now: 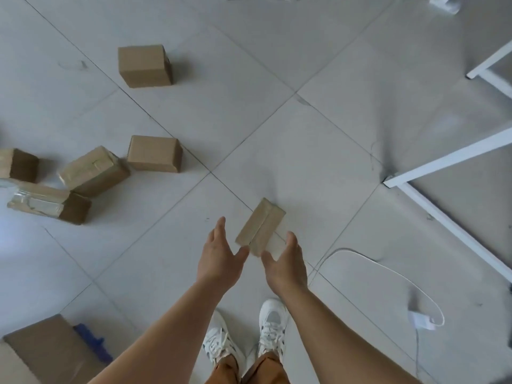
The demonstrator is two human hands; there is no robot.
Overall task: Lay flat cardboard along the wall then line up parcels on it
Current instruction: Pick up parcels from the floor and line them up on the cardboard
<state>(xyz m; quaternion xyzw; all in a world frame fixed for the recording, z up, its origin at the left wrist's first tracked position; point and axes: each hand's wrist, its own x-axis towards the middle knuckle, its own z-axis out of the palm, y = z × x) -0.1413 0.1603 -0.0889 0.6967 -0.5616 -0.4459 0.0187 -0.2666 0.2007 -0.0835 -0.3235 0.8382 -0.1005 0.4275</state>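
Brown taped parcel (260, 227) lies on tiled floor (318, 151); left hand (219, 257) and right hand (285, 263) flank it, fingers spread, gripping nothing.

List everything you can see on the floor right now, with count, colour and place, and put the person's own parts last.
parcels on the floor: five, brown cardboard, some taped, scattered at left
parcel between the hands: one, brown, taped, centre; whether it is touched cannot be told
flat cardboard: one piece, brown, bottom left corner
blue object: one, beside the cardboard; too blurred to identify
white cable: one, looping at lower right to a white plug
white frame legs: two visible, right edge
floor: light grey tiles
shoes: two, white, bottom centre
left hand: fingers straight, left of the parcel
right hand: fingers relaxed, right of it
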